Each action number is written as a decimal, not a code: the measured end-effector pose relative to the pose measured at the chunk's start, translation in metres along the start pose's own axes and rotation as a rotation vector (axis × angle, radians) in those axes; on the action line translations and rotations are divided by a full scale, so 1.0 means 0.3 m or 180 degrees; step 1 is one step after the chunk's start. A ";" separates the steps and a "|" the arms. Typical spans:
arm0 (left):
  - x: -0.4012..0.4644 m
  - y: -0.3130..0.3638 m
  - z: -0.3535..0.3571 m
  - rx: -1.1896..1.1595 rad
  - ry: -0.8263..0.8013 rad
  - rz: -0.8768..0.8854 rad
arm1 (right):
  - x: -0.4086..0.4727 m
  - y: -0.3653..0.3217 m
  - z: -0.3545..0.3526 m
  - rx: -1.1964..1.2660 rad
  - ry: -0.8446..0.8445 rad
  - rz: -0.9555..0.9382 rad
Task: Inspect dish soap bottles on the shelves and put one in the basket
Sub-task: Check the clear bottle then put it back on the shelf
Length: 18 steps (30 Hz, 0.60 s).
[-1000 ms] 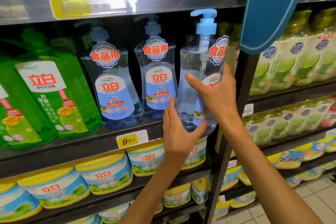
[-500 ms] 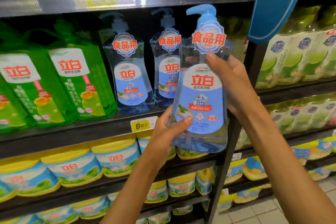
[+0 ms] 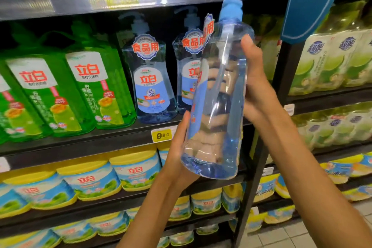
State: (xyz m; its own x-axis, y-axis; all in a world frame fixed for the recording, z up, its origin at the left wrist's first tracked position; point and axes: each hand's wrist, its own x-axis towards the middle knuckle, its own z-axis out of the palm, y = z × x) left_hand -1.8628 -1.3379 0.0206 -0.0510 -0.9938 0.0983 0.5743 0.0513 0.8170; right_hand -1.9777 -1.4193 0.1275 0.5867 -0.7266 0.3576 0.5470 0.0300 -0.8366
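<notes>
A clear blue dish soap bottle (image 3: 219, 94) with a blue pump top is held in front of the shelves, turned so its narrow side faces me and its label faces left. My right hand (image 3: 255, 84) grips its upper right side, thumb on the near face and fingers showing through the liquid behind. My left hand (image 3: 179, 147) holds its lower left side near the base. Two more bottles of the same kind (image 3: 151, 86) (image 3: 186, 78) stand on the shelf (image 3: 100, 143) behind. No basket is in view.
Green soap bottles (image 3: 94, 90) stand at the left of the same shelf. Yellow-lidded tubs (image 3: 134, 169) fill the lower shelves. A black upright post (image 3: 255, 167) separates a right bay holding lime-labelled bottles (image 3: 332, 60). A blue sign (image 3: 314, 0) hangs at top right.
The bottle has been turned about its upright axis, so its front label now faces left and its edge faces me. It sits closer to the camera, with both hands still on it.
</notes>
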 end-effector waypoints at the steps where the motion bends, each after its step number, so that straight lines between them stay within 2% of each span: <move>1: -0.005 0.006 -0.008 0.0128 -0.0077 -0.0009 | -0.002 -0.004 0.004 -0.0064 0.0055 -0.0054; 4: -0.032 0.037 -0.017 0.0573 0.0134 0.0283 | -0.016 -0.024 0.012 -0.0352 0.0386 -0.0355; 7: -0.056 0.050 0.014 0.0715 0.0079 0.0184 | -0.025 -0.032 0.018 -0.0645 0.0706 -0.0467; 9: -0.066 0.031 0.042 0.0749 0.0030 0.0130 | -0.032 -0.046 0.011 -0.0811 0.0634 -0.0382; 12: -0.078 0.011 0.067 0.0339 -0.0081 0.0170 | -0.037 -0.072 -0.045 -0.0740 0.0420 0.0042; 18: -0.094 0.034 0.098 -0.0444 -0.0437 -0.0251 | -0.053 0.012 -0.099 0.0050 0.0479 0.0641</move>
State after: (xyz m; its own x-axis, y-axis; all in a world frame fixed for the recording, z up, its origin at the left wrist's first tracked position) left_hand -1.8795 -1.3066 0.0429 -0.2055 -0.9711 0.1214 0.6712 -0.0496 0.7396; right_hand -2.0026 -1.4281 0.1065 0.5900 -0.7988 0.1175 0.4379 0.1944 -0.8777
